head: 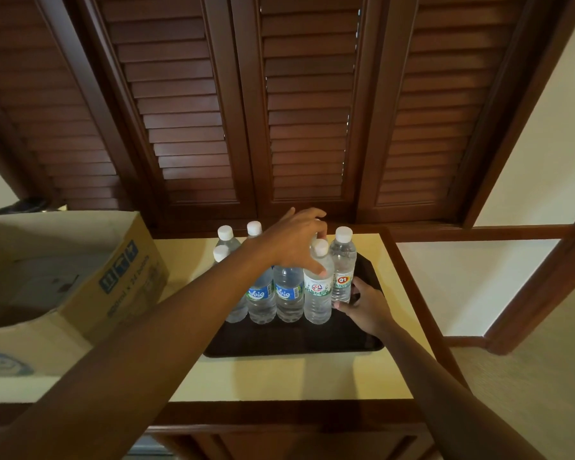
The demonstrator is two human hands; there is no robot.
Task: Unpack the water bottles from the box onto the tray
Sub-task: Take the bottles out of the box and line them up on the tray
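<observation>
A dark brown tray (292, 341) lies on the cream counter and carries several clear water bottles with white caps, all upright in its far half. Two in front wear blue labels (288, 292). My left hand (292, 242) reaches over the bottle tops; its thumb and fingers close around the neck of a green-labelled bottle (317, 295) standing on the tray. My right hand (367, 308) wraps the base of an orange-labelled bottle (343, 277) at the row's right end. The open cardboard box (93, 293) sits to the left; its inside is hidden.
Dark wooden louvred shutters (299, 111) rise right behind the counter. A wooden rim (409, 287) borders the counter's right side, with a white wall beyond. The near half of the tray is bare. The counter's front edge (279, 398) is close to me.
</observation>
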